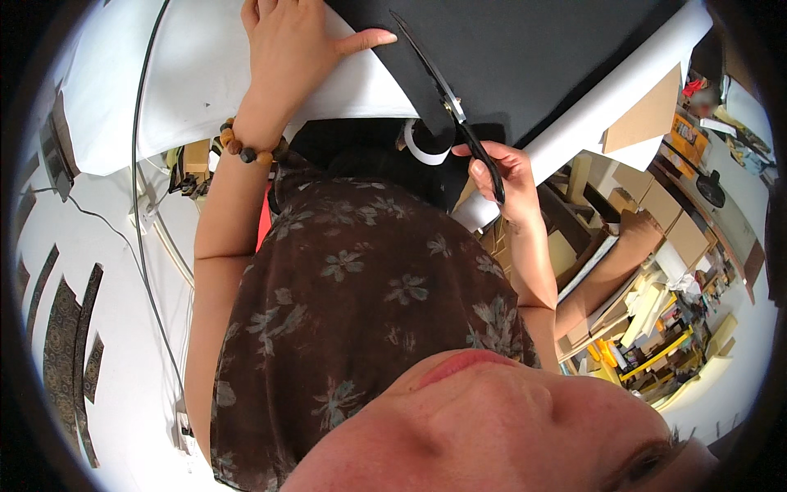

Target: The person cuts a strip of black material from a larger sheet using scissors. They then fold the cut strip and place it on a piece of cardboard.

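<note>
Spread out and flat, my left hand [287,45] presses on a white sheet [361,90], its thumb stretched toward a black sheet [525,49]. A beaded bracelet [246,153] circles that wrist. My right hand [507,176] is closed around the black handles of a pair of scissors [449,102], whose long dark blades point away over the black sheet. Whether the blades are apart is hard to tell. A curled strip [426,154], white on its outer edge, hangs by the near edge of the sheets, just left of the right hand.
A white paper roll or rolled edge [607,78] slants along the right of the black sheet, beside a tan board [643,111]. A black cable [139,164] hangs on the left. Shelves with cardboard pieces [648,197] and clutter stand at the right. Dark patterned strips [61,353] lie far left.
</note>
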{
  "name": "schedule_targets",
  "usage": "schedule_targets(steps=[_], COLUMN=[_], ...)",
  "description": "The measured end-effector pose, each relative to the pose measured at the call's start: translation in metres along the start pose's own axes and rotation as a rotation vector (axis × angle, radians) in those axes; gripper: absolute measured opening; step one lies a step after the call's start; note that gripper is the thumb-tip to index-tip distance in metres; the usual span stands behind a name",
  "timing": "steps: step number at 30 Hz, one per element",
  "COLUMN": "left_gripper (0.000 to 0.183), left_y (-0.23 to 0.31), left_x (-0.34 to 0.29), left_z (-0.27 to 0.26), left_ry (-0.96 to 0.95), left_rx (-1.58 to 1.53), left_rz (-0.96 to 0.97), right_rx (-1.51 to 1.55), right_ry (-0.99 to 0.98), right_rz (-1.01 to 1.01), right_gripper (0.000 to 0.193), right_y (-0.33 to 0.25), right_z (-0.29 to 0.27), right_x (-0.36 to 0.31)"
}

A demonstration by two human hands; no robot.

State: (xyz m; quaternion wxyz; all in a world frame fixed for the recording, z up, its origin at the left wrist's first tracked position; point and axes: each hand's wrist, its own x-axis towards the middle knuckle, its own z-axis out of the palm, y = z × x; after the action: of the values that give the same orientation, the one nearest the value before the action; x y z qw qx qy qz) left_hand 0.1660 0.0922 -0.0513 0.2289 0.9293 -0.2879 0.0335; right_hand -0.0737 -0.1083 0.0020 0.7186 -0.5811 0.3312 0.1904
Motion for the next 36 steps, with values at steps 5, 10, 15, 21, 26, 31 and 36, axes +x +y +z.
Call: schedule_targets(steps=[5,10,15,21,26,31,36], left_gripper=[0.127,0.128,0.127,0.126,0.125,0.125,0.126], left_y=[-0.002,-0.004,-0.005,-0.006,-0.006,-0.003,-0.002], left_x=[-0.002,-0.001,-0.001,-0.001,-0.001,0.0,-0.002], left_z=[-0.001,0.0,0.001,0.003,0.002,-0.002,-0.006], left_ry=[-0.047,-0.029,-0.023,0.002,0.023,0.024,0.068], left_rx=[-0.013,0.001,0.038,-0.006,-0.039,-0.079,-0.086], left_rz=[-0.04,-0.003,-0.003,0.007,0.012,0.005,0.006], right_rx=[-0.064,-0.051,-0.087,-0.074,-0.052,-0.126,-0.243], right_ry=[-0.002,-0.02,-0.016,-0.059,-0.075,-0.013,0.08], right_rz=[-0.033,-0.019,-0.014,-0.043,-0.071,-0.064,-0.145], right_gripper=[0.037,0.026,0.028,0.032,0.033,0.034,0.029], right_y=[-0.01,-0.023,-0.033,-0.052,-0.057,-0.046,-0.031], right_z=[0.004,0.004,0.01,0.027,0.035,0.026,0.002], right_x=[0.008,0.013,0.031,0.059,0.075,0.056,0.008])
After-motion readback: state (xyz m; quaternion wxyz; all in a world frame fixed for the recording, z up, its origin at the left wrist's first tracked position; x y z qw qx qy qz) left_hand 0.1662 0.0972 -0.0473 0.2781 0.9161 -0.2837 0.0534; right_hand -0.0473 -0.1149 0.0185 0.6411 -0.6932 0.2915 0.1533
